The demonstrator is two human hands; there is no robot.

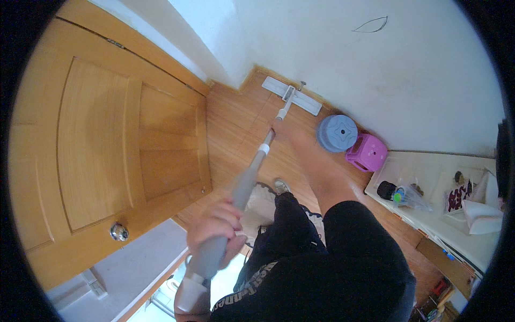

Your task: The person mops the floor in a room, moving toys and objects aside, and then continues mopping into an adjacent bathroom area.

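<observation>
A flat mop with a grey and white pole [251,177] slants away from me, its white rectangular head [307,102] lying on the wood-look floor along the wall. My left hand [217,231] is wrapped around the thick grey upper part of the pole, close to my body; it is slightly blurred. Further down, my right hand [279,128] grips the thinner part of the pole near the mop head, with my bare forearm stretched out. A small metal doorstop [301,84] is right behind the mop head.
A blue round stool [342,132] and a pink plastic stool [372,153] stand against the wall, right of the mop. A wooden door [100,141] with a round metal knob [119,232] fills the left. At right, a white surface [434,165] holds plastic bags and small items.
</observation>
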